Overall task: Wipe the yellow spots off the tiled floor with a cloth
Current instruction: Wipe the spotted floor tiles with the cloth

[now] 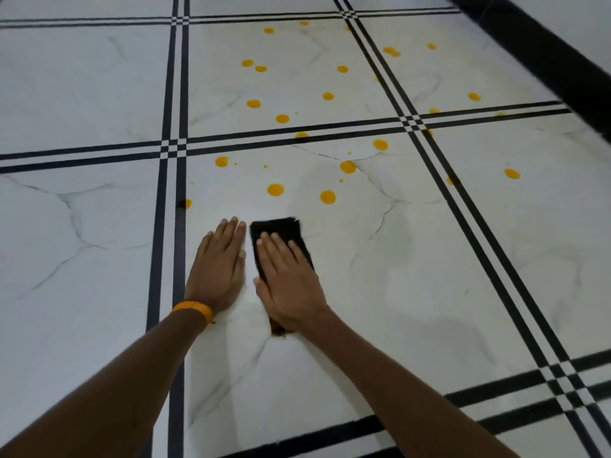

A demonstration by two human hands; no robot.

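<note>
Right hand (287, 279) lies flat on the black cloth (277, 228), grip spread, pressing rather than pinching. Left hand (216, 262) is just left of it, palm down on the tiled floor (396, 292), grip spread too, probably bracing. Cloth sits near-centre, and the yellow spots (275, 190) start just beyond its far edge. Suggest pushing far with even palm pressure, overlapping strokes, and refolding once the face loads, or it smears.

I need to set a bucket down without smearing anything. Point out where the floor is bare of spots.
Bare: the tile left of the double black stripe, beside the left hand; the floor right of the cloth under the right hand; and near the forearms. Crowded: yellow spots dot the tiles just ahead of both hands.
</note>
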